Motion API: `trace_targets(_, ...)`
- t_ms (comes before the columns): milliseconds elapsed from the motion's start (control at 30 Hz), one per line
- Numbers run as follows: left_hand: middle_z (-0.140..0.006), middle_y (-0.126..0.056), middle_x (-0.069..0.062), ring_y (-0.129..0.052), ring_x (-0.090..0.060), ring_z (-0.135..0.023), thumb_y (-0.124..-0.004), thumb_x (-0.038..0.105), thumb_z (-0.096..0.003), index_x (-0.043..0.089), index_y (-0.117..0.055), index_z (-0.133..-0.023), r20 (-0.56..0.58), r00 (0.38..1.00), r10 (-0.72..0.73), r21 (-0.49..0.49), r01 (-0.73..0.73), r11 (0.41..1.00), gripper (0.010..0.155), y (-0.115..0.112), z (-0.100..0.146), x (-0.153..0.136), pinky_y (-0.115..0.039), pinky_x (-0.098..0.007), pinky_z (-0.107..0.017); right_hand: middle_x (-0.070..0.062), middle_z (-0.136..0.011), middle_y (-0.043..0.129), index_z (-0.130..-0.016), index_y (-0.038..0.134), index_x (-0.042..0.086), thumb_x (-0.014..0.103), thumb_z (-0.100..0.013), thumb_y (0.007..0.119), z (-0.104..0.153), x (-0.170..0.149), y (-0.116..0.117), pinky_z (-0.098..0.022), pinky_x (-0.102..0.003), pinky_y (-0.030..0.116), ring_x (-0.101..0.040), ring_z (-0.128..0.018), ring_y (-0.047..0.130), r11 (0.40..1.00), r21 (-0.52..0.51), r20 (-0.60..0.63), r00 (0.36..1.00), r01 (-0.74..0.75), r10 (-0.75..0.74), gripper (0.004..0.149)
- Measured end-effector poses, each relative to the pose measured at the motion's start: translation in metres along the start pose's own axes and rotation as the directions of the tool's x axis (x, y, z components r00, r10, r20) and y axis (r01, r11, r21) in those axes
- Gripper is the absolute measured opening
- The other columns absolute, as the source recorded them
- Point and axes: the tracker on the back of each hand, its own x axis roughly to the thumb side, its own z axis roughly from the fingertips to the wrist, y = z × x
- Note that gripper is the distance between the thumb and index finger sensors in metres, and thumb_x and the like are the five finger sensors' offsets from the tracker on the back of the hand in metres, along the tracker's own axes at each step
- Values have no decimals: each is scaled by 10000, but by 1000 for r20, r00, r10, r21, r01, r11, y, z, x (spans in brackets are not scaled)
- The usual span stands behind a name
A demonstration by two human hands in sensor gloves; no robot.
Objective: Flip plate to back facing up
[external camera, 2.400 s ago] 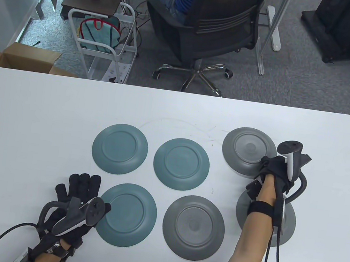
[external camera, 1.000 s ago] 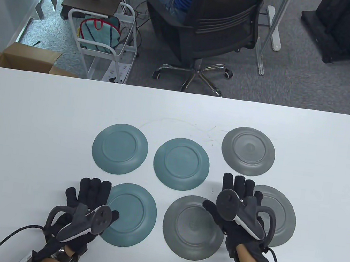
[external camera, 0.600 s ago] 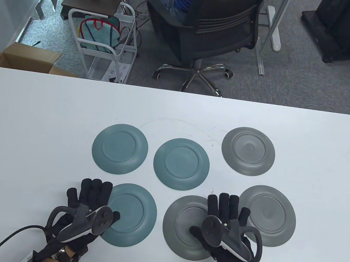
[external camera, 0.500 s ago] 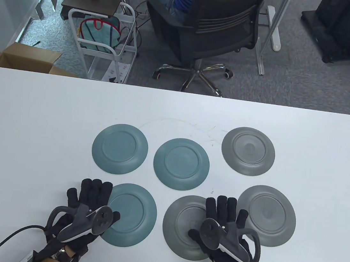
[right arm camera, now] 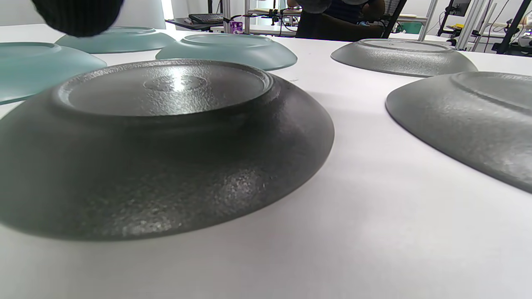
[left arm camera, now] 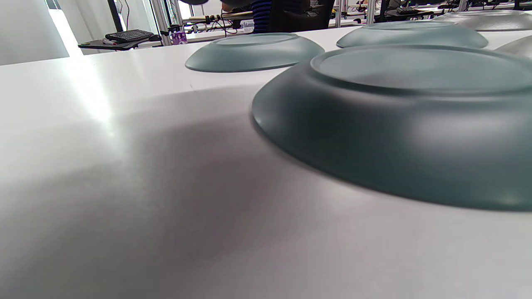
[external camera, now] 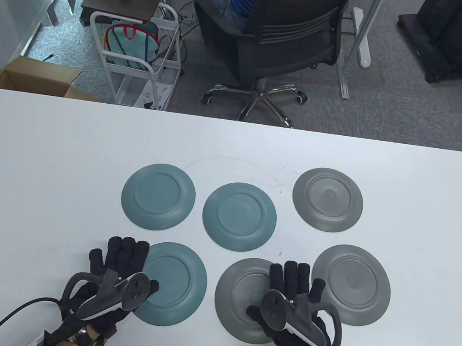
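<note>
Several plates lie back side up on the white table (external camera: 46, 157). Three are teal: back left (external camera: 158, 196), back middle (external camera: 239, 216) and front left (external camera: 173, 284). Three are grey: back right (external camera: 328, 199), right (external camera: 351, 284) and front middle (external camera: 246, 298). My left hand (external camera: 116, 270) lies flat with fingers spread, palm down, at the left edge of the front teal plate (left arm camera: 407, 116). My right hand (external camera: 293, 294) lies flat with open fingers over the right edge of the front grey plate (right arm camera: 166, 137). Neither hand holds anything.
Beyond the table's far edge stand an office chair (external camera: 282, 39) with a seated person, a white wire cart (external camera: 137, 58) and a cardboard box (external camera: 27, 74). Cables run from both wrists off the bottom edge.
My right hand let go of the back right grey plate, which now lies flat, and drew back toward me onto the front grey plate's right edge. My left hand shifted slightly right.
</note>
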Motion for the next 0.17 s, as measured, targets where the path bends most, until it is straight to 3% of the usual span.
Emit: trace_targets(167,-1214,-327,-207,-402,-504,-1165,-477,706,-555,162,-224,-1201,1,1000,0,-1,0,1000,882,0,0,0,-430,-725,-757,-286,-1178,215,-1132,196,70,675,-495,624,0,1,0,-710,-740,232,-530,-1071,204,1000,8,0,1000,-1,1,978)
